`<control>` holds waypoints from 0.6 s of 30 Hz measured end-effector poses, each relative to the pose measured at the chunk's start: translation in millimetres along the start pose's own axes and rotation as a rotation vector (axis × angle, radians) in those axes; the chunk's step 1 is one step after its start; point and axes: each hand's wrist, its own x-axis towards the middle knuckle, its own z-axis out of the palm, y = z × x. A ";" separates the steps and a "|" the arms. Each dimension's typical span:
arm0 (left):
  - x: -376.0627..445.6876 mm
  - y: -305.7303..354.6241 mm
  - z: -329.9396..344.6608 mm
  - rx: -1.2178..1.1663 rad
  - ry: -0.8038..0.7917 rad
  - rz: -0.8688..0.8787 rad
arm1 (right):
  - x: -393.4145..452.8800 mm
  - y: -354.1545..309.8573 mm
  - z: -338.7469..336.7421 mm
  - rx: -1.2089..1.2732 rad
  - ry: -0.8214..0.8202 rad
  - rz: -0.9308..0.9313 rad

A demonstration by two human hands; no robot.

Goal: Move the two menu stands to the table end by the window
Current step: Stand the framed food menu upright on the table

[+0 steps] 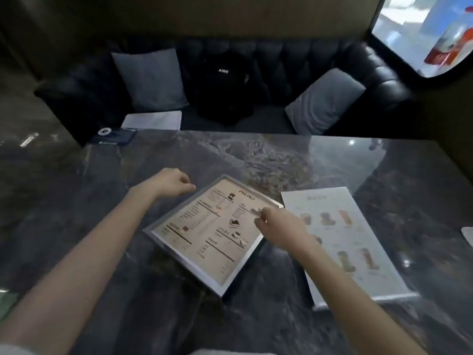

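A beige menu stand (204, 231) with a silver frame and the word MENU on top leans back on the dark marble table (256, 155), in the middle near me. A white menu stand (358, 252) with drink pictures sits just to its right. My right hand (279, 226) pinches the beige stand's right edge near its top corner. My left hand (171, 181) hovers just off the beige stand's upper left edge, fingers curled loosely, holding nothing. The window (430, 32) is at the far right.
A black tufted sofa (294, 62) runs behind the table with two grey cushions (151, 78) and a black backpack (225, 85). A dark blue card (112, 137) lies at the table's far left corner. A white object (468, 235) peeks in at the right edge.
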 end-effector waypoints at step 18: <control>15.6 -58.7 65.5 -0.493 -0.294 -0.247 | -23.9 5.9 99.8 1.383 0.082 0.536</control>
